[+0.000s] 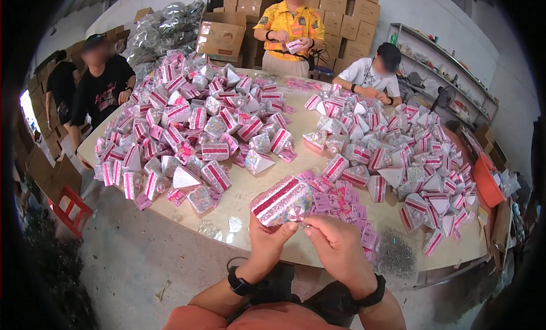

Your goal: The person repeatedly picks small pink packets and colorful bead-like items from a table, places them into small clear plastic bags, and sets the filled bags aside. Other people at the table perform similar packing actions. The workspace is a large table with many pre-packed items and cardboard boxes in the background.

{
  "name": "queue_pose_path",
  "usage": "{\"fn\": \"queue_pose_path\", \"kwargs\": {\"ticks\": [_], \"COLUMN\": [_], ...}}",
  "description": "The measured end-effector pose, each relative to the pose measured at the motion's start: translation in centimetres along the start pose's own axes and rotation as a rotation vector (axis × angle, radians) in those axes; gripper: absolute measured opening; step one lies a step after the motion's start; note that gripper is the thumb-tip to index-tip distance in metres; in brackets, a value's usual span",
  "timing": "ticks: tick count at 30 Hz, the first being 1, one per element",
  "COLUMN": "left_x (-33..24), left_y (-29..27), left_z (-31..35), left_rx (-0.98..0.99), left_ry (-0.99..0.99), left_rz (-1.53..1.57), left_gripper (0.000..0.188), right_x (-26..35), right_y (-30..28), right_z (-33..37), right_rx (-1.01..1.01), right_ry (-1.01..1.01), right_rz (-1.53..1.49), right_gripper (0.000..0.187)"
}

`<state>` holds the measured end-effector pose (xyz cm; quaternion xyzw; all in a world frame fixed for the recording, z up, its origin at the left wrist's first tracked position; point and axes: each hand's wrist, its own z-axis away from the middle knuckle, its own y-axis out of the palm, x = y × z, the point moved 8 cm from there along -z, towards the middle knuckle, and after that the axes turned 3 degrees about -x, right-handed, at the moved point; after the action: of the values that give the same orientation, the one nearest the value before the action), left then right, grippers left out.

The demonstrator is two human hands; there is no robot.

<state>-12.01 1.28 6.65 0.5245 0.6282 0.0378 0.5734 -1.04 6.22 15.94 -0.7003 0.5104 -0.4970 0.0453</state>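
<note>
A packing workshop: stacked cardboard boxes [341, 17], table [239, 199] heaped with wedge-shaped packages [187, 125].

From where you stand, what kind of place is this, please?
It is probably a small packing workshop or warehouse. Heaps of pink wedge-shaped boxes cover a large table, stacked cardboard cartons line the back wall, and the left hand and right hand work on one such box.

A wedge [282, 200] shaped like a cake slice, white with pink-red stripes along its side and a speckled, sprinkle-like face, is tilted with its narrow end toward 2 o'clock. It is raised just above the table's near edge, at 6 o'clock from the table's middle. A small round pink-and-white piece sits at its lower corner, toward 5 o'clock.
</note>
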Motion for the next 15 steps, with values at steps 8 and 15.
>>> {"fn": "queue_pose_path", "kwargs": {"ticks": [8, 15], "left_x": [-1.6, -2.1], "left_y": [0.0, 0.5], "left_z": [0.2, 0.3], "left_rx": [0.051, 0.067], "left_ry": [0.222, 0.282], "left_rz": [-0.334, -0.361], "left_gripper": [0.071, 0.071], "right_x": [0.3, 0.2], "right_y": [-0.2, -0.2], "right_z": [0.2, 0.4], "right_rx": [0.018, 0.012], "right_ry": [0.064, 0.066], "right_rz": [0.091, 0.147], "right_gripper": [0.014, 0.014]}}
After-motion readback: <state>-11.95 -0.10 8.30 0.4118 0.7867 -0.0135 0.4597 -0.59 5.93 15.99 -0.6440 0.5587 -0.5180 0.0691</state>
